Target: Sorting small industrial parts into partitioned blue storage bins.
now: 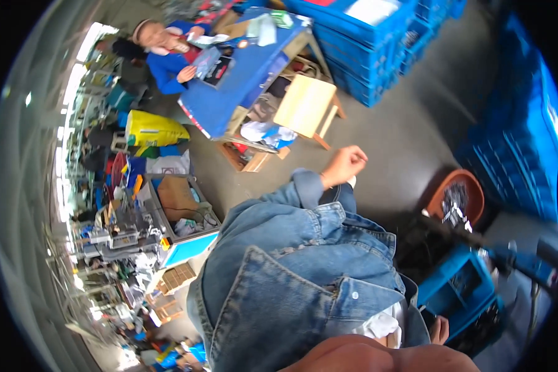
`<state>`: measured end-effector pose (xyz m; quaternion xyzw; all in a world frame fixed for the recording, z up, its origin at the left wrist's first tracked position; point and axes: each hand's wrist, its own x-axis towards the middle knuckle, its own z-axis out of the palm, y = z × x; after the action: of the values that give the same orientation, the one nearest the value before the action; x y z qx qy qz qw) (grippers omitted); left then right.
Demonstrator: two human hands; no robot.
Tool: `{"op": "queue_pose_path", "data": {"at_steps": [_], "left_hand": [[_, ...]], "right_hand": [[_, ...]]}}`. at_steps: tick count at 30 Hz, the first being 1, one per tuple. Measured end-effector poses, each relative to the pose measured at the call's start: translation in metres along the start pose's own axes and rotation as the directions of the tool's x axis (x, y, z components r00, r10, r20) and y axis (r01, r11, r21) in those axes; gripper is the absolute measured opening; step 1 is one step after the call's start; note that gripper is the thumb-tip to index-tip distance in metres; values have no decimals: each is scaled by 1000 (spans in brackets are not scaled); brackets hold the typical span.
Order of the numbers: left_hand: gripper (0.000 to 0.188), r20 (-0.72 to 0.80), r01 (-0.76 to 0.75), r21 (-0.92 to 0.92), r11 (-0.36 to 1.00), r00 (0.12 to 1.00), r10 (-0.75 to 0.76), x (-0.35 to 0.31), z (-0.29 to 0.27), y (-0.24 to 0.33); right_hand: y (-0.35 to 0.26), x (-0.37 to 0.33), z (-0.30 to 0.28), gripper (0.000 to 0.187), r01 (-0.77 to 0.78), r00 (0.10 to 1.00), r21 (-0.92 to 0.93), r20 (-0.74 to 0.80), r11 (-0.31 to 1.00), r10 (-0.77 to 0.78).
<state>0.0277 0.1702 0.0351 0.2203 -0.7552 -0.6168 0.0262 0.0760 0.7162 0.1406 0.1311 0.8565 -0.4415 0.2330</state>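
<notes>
My left hand (pixel 346 166) reaches out over the grey floor, its blue denim cuff behind the wrist. The fingers are loosely curled in, and nothing shows in them. Nearest to it stands a small wooden stool (pixel 306 105) with a pale seat. At the lower right, my right hand (pixel 440 330) shows only in part beside my jacket. Its fingers look bent together, and whatever they may hold is hidden. Next to that hand is a blue plastic crate (pixel 459 286). My denim jacket (pixel 279 304) covers much of the lower middle.
A person in blue (pixel 167 68) handles things at a blue-topped table (pixel 208 108). Stacked blue crates (pixel 366 68) stand at the top right, with another tall blue crate stack (pixel 518 155) at the right. A reddish-brown basin (pixel 474 192) holds shiny pieces. A grey bin (pixel 198 229) stands left.
</notes>
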Motion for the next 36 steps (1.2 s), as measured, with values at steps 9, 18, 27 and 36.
{"op": "queue_pose_path", "data": {"at_steps": [9, 18, 27, 36], "left_hand": [[8, 52, -46, 87, 995, 998, 41, 23, -79, -6], [33, 755, 110, 86, 990, 641, -137, 68, -61, 1], [35, 716, 426, 67, 902, 609, -341, 116, -32, 8], [12, 768, 436, 191, 879, 492, -411, 211, 87, 4]], "right_hand": [[-142, 72, 125, 12, 34, 943, 274, 310, 961, -122], [-271, 146, 330, 15, 84, 716, 394, 615, 915, -330], [-239, 210, 321, 17, -547, 680, 644, 714, 536, -164], [-178, 361, 308, 38, -657, 741, 686, 663, 312, 104]]}}
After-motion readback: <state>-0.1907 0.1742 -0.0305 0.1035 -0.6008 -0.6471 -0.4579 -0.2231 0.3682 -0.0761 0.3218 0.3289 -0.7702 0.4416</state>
